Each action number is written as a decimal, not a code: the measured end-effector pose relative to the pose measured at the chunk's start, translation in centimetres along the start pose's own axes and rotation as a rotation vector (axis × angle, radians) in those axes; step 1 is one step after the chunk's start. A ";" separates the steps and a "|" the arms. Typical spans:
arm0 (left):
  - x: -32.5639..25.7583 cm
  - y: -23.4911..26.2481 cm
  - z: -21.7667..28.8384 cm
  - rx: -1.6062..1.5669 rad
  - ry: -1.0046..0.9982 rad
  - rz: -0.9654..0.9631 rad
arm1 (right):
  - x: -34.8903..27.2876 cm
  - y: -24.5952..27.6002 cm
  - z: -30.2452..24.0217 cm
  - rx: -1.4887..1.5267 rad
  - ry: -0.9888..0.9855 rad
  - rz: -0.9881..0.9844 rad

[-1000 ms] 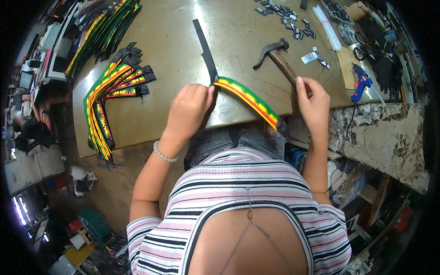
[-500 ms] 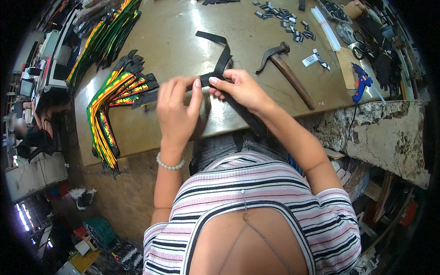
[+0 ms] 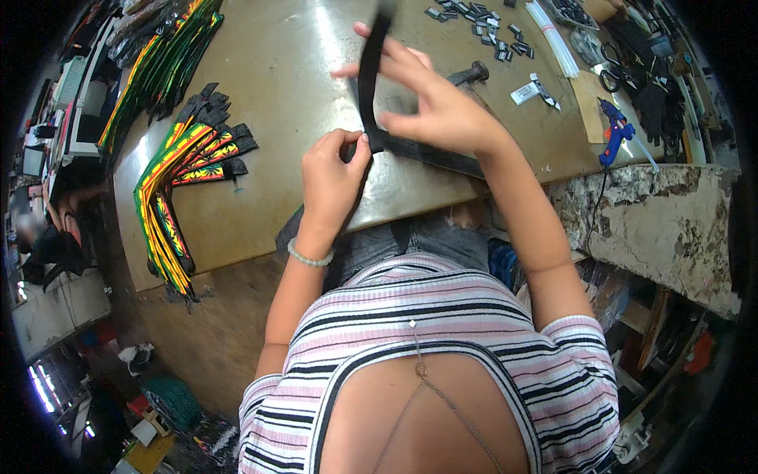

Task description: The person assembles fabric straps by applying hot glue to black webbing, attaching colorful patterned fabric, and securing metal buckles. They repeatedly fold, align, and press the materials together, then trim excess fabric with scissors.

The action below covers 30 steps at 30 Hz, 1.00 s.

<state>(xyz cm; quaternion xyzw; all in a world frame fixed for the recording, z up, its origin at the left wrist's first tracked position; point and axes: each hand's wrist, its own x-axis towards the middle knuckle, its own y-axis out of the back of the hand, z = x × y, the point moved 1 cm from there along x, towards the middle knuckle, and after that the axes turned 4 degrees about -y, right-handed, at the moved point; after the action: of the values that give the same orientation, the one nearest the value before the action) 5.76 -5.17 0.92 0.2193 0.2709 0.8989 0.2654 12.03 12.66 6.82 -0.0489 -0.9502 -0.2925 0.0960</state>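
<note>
A black webbing strap [image 3: 430, 154] is bent at a fold in front of me on the table. My left hand [image 3: 330, 178] is closed, pinching the strap at the fold between thumb and forefinger. One length stands up away from me, its far tip blurred; another runs right beneath my right wrist. My right hand [image 3: 450, 114] is open, fingers stretched out beside and partly behind the upright length, gripping nothing that I can see. A hammer [image 3: 471, 73] lies behind my right hand, its handle mostly hidden.
Bundles of red, yellow and green patterned straps with black ends [image 3: 170, 186] lie at left. Small black buckles [image 3: 489, 31] are scattered at the far right. A blue glue gun [image 3: 616, 134], scissors [image 3: 609, 71] and white sticks [image 3: 553, 39] lie along the right edge.
My right hand has let go of the fold and moved up and away with fingers spread. My left hand has shifted right onto the fold. The upright strap end has swung higher.
</note>
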 end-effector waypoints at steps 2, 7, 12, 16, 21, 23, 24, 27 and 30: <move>-0.7 -0.4 -0.3 0.219 -0.224 0.145 | -1.5 -0.8 -0.8 -0.218 0.072 0.036; -0.8 -0.7 -1.0 0.197 -0.143 0.029 | -1.6 -5.9 2.2 -0.010 -0.223 0.159; -0.9 -1.0 -0.7 0.271 -0.114 0.047 | -3.4 -6.9 3.8 -0.362 0.128 0.285; -1.0 -1.1 -0.8 0.204 -0.137 0.070 | -4.9 -6.5 3.2 -0.431 0.184 0.206; -1.2 -1.3 -0.7 0.263 -0.180 0.064 | -5.1 -6.1 2.5 -0.421 0.102 0.158; -1.3 -1.4 -0.7 0.305 -0.185 0.081 | -5.2 -6.0 2.3 -0.386 0.056 0.148; -1.3 -1.5 -0.7 0.309 -0.177 0.070 | -5.4 -6.0 2.1 -0.380 0.056 0.131; -1.2 -1.6 -0.9 0.311 -0.164 0.062 | -5.8 -6.0 1.4 -0.346 0.082 0.123; -1.2 -1.6 -1.0 0.321 -0.164 0.047 | -6.2 -5.7 0.7 -0.311 0.064 0.049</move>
<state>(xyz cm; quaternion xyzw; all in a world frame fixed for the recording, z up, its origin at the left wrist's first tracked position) 6.74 -5.08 -1.10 0.3374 0.3831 0.8293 0.2274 17.15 8.15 1.79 -0.0771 -0.8883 -0.4353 0.1247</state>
